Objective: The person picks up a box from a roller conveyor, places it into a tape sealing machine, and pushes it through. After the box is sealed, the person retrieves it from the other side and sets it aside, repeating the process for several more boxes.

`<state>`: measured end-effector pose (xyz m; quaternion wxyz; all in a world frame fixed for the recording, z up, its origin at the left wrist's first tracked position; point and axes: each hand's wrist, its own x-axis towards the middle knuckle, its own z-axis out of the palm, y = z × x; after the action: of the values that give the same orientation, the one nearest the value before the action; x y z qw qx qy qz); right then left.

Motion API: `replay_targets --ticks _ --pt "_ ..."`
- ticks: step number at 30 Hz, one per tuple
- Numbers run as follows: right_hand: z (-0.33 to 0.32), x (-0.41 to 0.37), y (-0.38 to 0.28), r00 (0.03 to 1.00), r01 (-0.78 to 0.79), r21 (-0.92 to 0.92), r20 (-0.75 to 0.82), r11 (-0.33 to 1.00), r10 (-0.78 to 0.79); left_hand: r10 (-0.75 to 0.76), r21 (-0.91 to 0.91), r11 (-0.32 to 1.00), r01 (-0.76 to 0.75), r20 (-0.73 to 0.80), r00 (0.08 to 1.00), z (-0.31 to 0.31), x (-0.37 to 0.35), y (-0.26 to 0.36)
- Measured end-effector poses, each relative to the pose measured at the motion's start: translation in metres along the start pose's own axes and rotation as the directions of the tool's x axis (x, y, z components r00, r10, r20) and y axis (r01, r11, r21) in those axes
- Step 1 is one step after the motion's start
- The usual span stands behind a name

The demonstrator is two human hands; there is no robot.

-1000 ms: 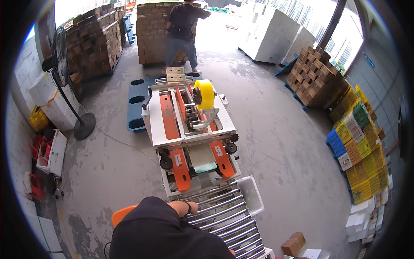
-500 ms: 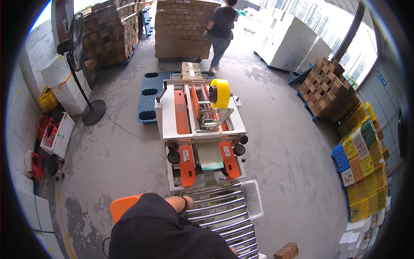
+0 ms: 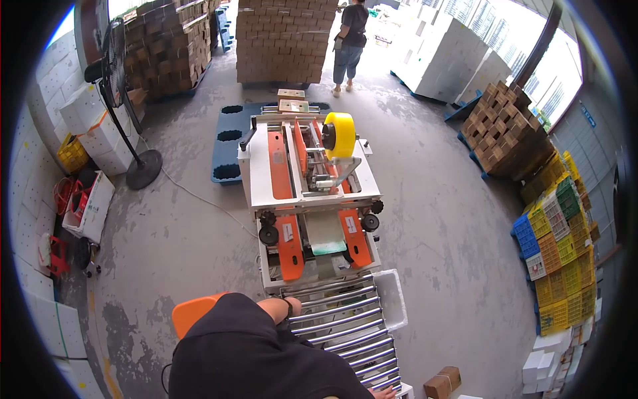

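Observation:
My left hand [image 3: 293, 306], with a dark band at the wrist, is at the left edge of the roller conveyor [image 3: 342, 312], near its machine end. Its fingers are too small and hidden to make out. At the bottom of the view my right hand [image 3: 383, 394] reaches the conveyor's near end, fingers stretched out, holding nothing visible. Ahead stands a white carton-sealing machine [image 3: 262, 179] with orange side plates and a yellow tape roll [image 3: 341, 135] on top. Two small cartons [image 3: 293, 106] sit beyond it at its far end.
A white foam box [image 3: 392, 299] adjoins the conveyor's right side. One brown carton [image 3: 442, 383] lies on the floor, lower right. An orange seat [image 3: 193, 312], a standing fan [image 3: 143, 169] and its cable are left. Behind are a blue pallet [image 3: 226, 149], stacked cartons [image 3: 286, 43] and a person [image 3: 350, 46].
My right hand has come further into view at the conveyor's near end. The person at the back has moved right, away from the carton stack. The two small cartons now show a gap between them.

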<state>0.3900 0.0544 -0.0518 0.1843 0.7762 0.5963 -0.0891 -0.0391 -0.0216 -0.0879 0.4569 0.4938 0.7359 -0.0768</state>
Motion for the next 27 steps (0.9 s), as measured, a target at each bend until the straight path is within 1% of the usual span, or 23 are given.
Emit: replay_targets --ticks 4,7,13,17,20,22,23,24,26,27 --pt "-0.001 -0.001 0.004 1.000 -0.017 -0.008 -0.009 1.000 0.017 0.003 -0.003 1.000 -0.003 -0.014 1.000 0.001 -0.002 -0.004" --pt "-0.001 -0.002 0.009 0.999 -0.029 -0.013 -0.015 0.999 0.029 0.001 0.015 1.000 -0.001 0.003 1.000 -0.008 -0.014 -0.002" --pt "0.000 -0.005 0.020 0.997 -0.070 -0.018 -0.019 0.997 0.070 0.005 -0.023 1.000 -0.006 -0.052 0.999 -0.007 -0.019 -0.006" --pt "0.006 -0.005 0.033 0.993 -0.110 -0.014 -0.032 0.994 0.109 -0.025 -0.066 0.998 0.021 -0.057 0.998 -0.003 -0.016 -0.009" --pt "0.015 -0.001 0.050 0.985 -0.152 0.000 -0.087 0.988 0.151 -0.025 -0.076 0.997 0.020 -0.070 0.997 -0.004 -0.019 -0.009" --pt "0.030 0.002 0.064 0.966 -0.161 0.067 -0.192 0.985 0.171 -0.014 -0.074 0.997 0.007 -0.088 0.996 -0.004 -0.021 -0.009" --pt "0.040 0.005 0.065 0.891 0.071 0.296 -0.448 0.952 0.072 -0.010 -0.072 0.997 0.003 -0.091 0.996 -0.001 -0.017 -0.011" --pt "0.050 0.008 0.066 0.744 0.372 0.375 -0.667 0.849 -0.032 -0.006 -0.070 0.998 -0.001 -0.095 0.995 0.005 -0.011 -0.014" --pt "0.047 0.005 0.065 0.740 0.378 0.375 -0.672 0.846 -0.033 -0.012 -0.070 0.998 0.006 -0.091 0.996 0.007 -0.009 -0.016" --pt "0.034 -0.001 0.063 0.895 0.103 0.270 -0.446 0.957 0.029 -0.022 -0.071 0.997 0.016 -0.082 0.996 0.004 -0.014 -0.014"
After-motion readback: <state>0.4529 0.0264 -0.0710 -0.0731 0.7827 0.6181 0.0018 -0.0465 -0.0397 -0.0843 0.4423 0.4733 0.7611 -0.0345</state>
